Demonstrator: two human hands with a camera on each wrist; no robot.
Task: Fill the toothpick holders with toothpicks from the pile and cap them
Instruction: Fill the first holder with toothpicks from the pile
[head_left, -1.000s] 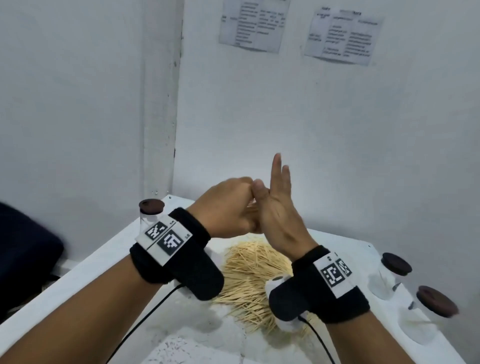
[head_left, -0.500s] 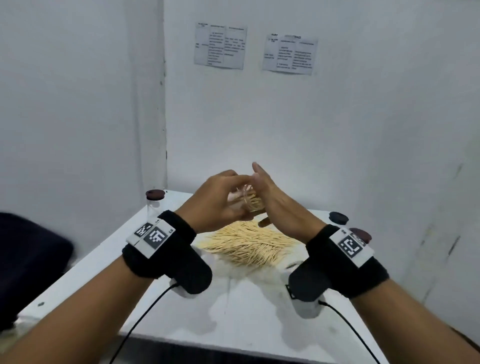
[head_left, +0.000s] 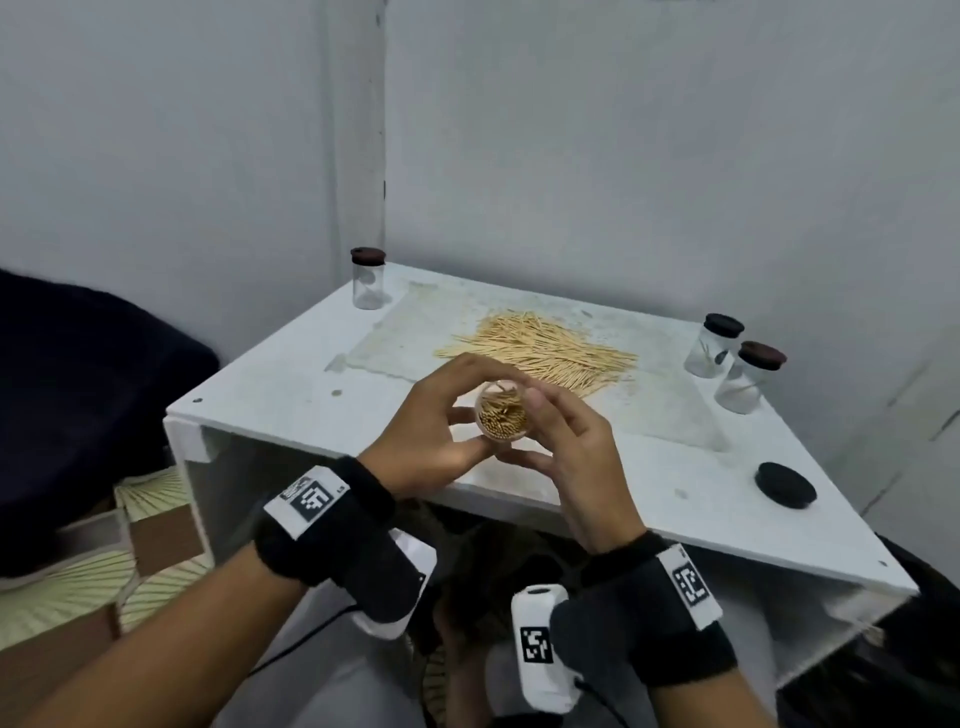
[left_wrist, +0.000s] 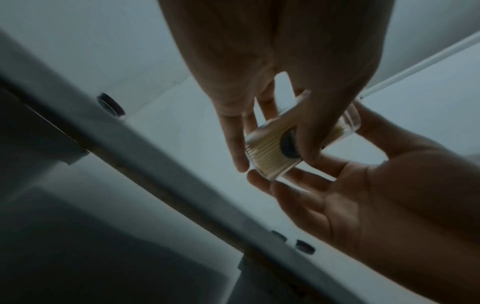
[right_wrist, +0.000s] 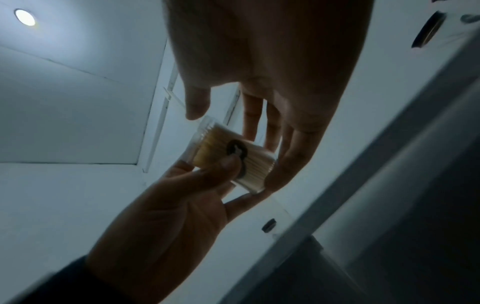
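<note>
Head view: holder packed with toothpicks, uncapped, above tabletop near edge, nearer than pile.
Left hand: fingers wrapped round holder.
Right hand: fingertips pinching holder's wall.
Handling: likely light, rigid, slick; grip mid-wall, mouth up.
Cap: right of holder.

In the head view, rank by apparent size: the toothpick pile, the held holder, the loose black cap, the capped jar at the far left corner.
1. toothpick pile, largest by far.
2. Unsure: capped jar, loose black cap and held holder look alike; the holder is nearer the camera and partly covered by the left hand and right hand.
</note>
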